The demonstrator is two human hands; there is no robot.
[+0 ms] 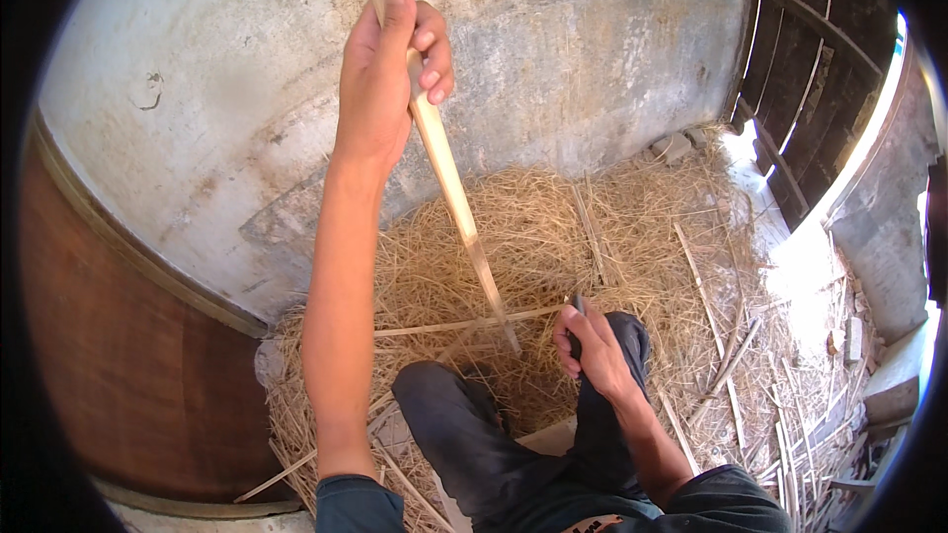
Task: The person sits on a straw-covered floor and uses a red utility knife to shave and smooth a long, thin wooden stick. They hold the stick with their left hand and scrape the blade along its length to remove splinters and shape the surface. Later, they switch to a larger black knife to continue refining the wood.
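Raised in front of the wall, my left hand [395, 69] is closed around the upper end of a long, pale wooden stick [446, 163]. The stick slants down to the right, and its lower end looks darker and thinner above the shavings between my knees. Beside my right knee, my right hand [595, 350] is closed on a small dark-handled tool [575, 328]. The tool's working end is too small to make out. It is apart from the stick.
Curly straw-coloured shavings [533, 202] are heaped against a stained wall [573, 59]. Several thin strips [726, 375] lie at the right. A brown panel [138, 336] stands at the left, dark boards [820, 30] at the far right. My bent knees [444, 400] frame the near middle.
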